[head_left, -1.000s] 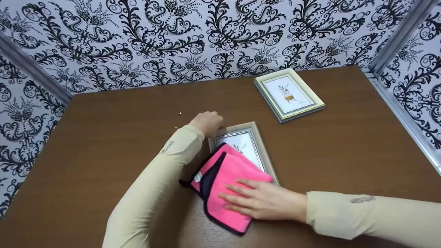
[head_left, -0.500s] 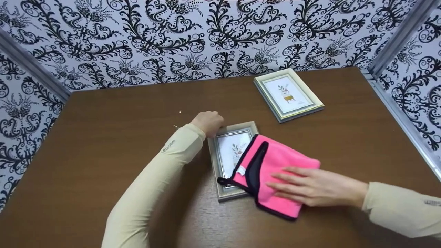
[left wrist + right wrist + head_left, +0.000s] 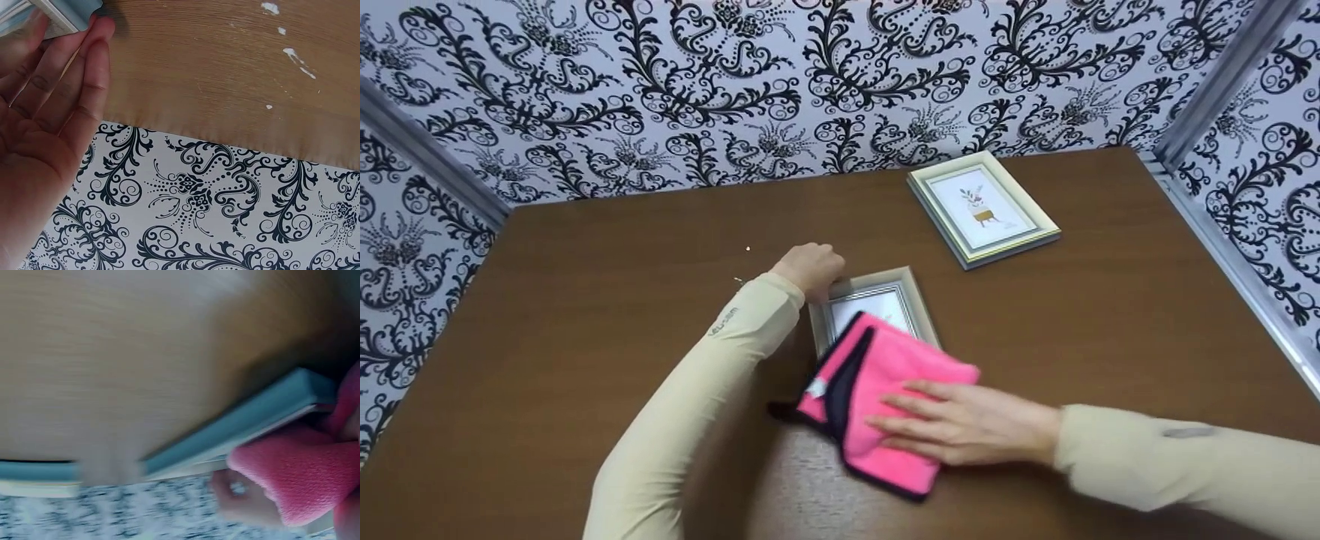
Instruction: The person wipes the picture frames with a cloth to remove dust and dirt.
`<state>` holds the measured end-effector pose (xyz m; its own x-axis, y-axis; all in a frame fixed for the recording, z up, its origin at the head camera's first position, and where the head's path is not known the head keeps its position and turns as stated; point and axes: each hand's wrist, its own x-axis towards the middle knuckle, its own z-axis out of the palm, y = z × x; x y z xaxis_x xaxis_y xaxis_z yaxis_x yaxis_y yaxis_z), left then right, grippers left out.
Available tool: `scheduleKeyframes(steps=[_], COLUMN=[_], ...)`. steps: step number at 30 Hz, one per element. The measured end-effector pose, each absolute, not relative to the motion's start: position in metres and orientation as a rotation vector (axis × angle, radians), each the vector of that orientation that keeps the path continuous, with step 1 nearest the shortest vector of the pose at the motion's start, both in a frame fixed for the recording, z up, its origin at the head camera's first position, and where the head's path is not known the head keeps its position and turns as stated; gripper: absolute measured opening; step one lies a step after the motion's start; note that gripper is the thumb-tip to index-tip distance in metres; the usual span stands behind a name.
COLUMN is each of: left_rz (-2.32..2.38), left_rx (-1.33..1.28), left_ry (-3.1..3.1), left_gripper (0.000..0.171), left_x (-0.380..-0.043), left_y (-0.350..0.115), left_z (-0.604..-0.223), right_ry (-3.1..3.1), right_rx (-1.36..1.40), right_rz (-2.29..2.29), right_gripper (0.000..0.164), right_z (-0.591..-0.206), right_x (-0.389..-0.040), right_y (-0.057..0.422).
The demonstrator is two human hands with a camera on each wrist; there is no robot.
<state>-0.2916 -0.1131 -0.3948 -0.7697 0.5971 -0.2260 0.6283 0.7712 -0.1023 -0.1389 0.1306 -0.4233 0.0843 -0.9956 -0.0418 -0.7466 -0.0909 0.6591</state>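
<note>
A picture frame (image 3: 919, 307) with a pale border lies on the brown table, partly covered by a folded pink cloth (image 3: 911, 352) with black edging. My left hand (image 3: 810, 270) grips the frame's far left corner. In the left wrist view, its thumb and fingers pinch that frame corner (image 3: 59, 17). Spread over the cloth, my right hand (image 3: 960, 424) presses it down with fingers nearly straight. The right wrist view is blurred; the frame's bluish side (image 3: 242, 419) and the fuzzy cloth (image 3: 298, 472) show there. The cloth hides the frame's lower part.
Another picture frame (image 3: 982, 214), with a plant drawing, lies at the back right, possibly on top of a second one. Patterned walls (image 3: 660, 97) enclose the table (image 3: 585, 315) at the back and sides. Small white specks (image 3: 292, 56) dot the tabletop.
The cloth under my right hand slid right, partly off the frame, then came back left over it. My left hand has stayed at the frame's corner.
</note>
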Motion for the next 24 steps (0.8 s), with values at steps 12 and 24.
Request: scheduleKeyframes(steps=[12,24], left_rz=[-0.232,-0.239], left_rx=[0.952,0.908], left_ry=[2.765,2.759], left_gripper=[0.013,0.017], left_x=[-0.294,-0.292], left_y=[-0.113,-0.113], left_z=[-0.396,-0.394], right_ry=[-1.844,-1.962], right_rx=[1.895,1.931], right_rz=[-0.382,-0.084], right_gripper=[0.044,0.045], right_z=[-0.431,-0.434], right_x=[-0.136,-0.151], right_y=[0.094,0.176])
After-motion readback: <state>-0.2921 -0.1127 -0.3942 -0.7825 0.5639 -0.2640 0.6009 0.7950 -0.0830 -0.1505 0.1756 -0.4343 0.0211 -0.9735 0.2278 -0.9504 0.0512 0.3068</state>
